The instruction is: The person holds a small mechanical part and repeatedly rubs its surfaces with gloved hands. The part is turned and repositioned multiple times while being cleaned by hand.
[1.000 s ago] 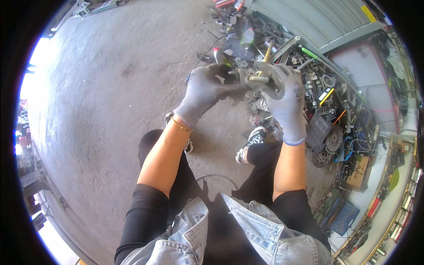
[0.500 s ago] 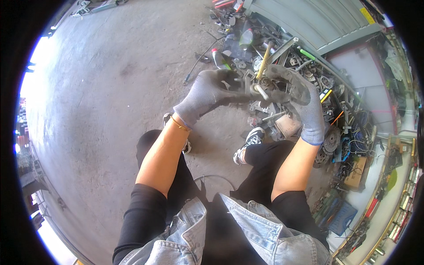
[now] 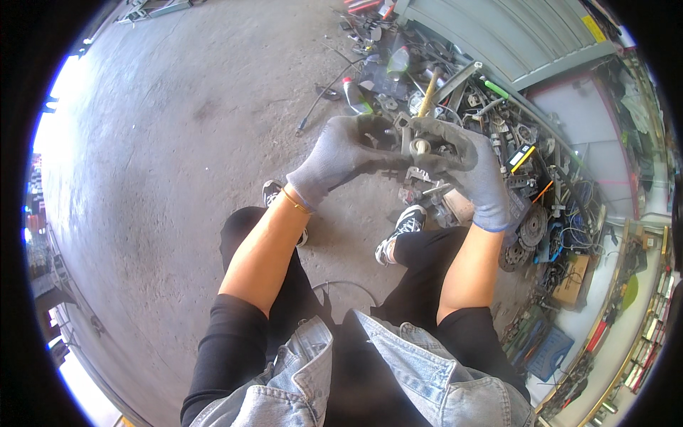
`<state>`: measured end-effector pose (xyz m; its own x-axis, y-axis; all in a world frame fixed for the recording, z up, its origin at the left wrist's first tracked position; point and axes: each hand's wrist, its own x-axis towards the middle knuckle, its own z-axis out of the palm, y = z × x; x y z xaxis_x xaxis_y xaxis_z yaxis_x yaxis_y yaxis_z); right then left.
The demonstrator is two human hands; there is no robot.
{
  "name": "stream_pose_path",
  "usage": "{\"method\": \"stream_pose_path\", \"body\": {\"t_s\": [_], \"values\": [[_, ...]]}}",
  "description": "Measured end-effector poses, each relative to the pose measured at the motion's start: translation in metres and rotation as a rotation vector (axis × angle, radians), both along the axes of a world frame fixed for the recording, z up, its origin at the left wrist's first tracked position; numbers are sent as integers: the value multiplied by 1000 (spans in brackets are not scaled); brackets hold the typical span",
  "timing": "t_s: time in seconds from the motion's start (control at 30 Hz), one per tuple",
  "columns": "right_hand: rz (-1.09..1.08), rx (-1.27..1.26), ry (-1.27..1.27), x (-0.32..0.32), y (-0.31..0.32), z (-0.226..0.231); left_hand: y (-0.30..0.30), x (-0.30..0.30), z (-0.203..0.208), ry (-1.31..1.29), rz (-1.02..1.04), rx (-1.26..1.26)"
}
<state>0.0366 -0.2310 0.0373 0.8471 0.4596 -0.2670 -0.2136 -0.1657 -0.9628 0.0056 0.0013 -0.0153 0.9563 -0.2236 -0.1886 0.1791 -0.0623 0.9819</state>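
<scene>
Both my hands wear grey knitted gloves with darker, dirty palms and fingers, and they meet in front of me above the floor. My left hand [image 3: 340,151] is closed around one side of a dark metal part [image 3: 406,136], fingers above and thumb below. On the other side, my right hand [image 3: 466,158] has its fingers and thumb curled onto the same part. Between the hands a short round pale metal end [image 3: 421,146] sticks out of the part. The gloves hide much of its shape, so its exact kind cannot be told.
A heap of scrap car parts [image 3: 491,121] spreads ahead and to the right, with a yellow rod [image 3: 429,92], a clear bottle [image 3: 398,62] and brake discs [image 3: 532,226]. Behind it stands a grey metal panel [image 3: 491,32]. Farther right are a cardboard box [image 3: 571,279] and a blue tool case [image 3: 551,354].
My right hand has moved left and its fingers have closed in on the metal part. The pale round end has turned to face me more. My left hand has shifted slightly right.
</scene>
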Motion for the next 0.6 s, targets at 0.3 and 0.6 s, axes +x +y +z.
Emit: {"method": "stream_pose_path", "body": {"t_s": [0.3, 0.6], "values": [[-39, -443, -677, 2, 20, -22, -10, -1, -6, -16, 6, 24], [-280, -333, -672, 12, 14, -34, -14, -2, -11, -128, 97, -112]]}}
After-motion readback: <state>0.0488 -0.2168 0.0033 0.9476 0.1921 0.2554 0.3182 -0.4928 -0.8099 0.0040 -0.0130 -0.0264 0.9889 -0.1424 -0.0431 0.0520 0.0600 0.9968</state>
